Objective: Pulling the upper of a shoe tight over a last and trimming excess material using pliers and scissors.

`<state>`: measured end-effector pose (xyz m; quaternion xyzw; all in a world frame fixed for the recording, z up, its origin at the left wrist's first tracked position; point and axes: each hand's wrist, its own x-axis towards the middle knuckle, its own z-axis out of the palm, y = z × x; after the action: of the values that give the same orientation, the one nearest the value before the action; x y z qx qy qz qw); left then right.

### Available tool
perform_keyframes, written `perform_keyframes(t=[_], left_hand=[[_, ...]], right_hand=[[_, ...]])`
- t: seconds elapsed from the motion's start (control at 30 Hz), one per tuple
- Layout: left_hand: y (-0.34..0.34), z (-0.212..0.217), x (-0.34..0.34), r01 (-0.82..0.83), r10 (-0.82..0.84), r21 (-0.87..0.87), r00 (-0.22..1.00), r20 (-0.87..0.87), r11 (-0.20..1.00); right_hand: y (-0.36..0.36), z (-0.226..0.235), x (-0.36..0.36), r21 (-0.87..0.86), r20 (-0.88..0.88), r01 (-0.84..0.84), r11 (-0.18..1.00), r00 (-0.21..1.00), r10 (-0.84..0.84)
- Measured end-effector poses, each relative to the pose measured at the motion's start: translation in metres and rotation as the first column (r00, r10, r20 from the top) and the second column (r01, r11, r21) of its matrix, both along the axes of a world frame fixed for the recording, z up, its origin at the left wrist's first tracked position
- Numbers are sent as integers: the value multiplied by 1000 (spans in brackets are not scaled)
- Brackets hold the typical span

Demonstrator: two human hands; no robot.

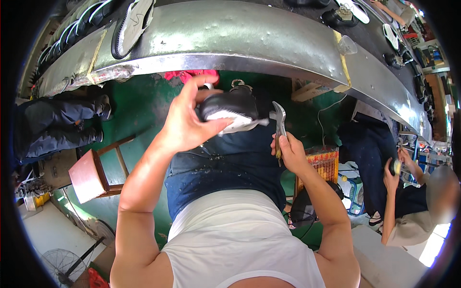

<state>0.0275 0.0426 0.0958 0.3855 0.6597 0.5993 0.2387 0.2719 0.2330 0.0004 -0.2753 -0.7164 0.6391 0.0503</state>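
My left hand [183, 126] grips a black shoe upper [229, 103] in front of my lap, fingers over its far side and thumb along its near edge. The shoe's white underside is partly turned toward me, and a pale loose edge sticks out at its right end. A metal loop shows at its top. In my right hand [293, 150] are lasting pincers [280, 119], their curved metal head pointing up beside the shoe. A small gap separates the tool from the shoe.
A metal-edged bench [230, 38] runs across the front, with a light-soled shoe [132, 29] at its left. A wooden stool [89, 176] stands left. Another person [408, 201] sits right holding a shoe. A pink cloth [180, 76] lies under the bench edge.
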Motion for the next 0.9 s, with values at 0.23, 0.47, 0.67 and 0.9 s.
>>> perform_keyframes(t=[0.23, 0.47, 0.67, 0.9], left_hand=[[75, -37, -21, -28, 116, -555, 986, 123, 831], [-37, -105, 58, 129, -139, -563, 990, 25, 817], [-36, -101, 87, -102, -69, -471, 941, -333, 876], [-25, -175, 67, -101, 102, -46, 662, 742, 994]], right_hand=[[-5, -2, 6, -217, -43, -47, 975, 998, 39], [-6, 29, 4, 114, 170, -487, 866, 868, 466], [3, 64, -51, 236, 366, -690, 684, 715, 595], [-5, 59, -65, 285, 599, -821, 494, 555, 577]])
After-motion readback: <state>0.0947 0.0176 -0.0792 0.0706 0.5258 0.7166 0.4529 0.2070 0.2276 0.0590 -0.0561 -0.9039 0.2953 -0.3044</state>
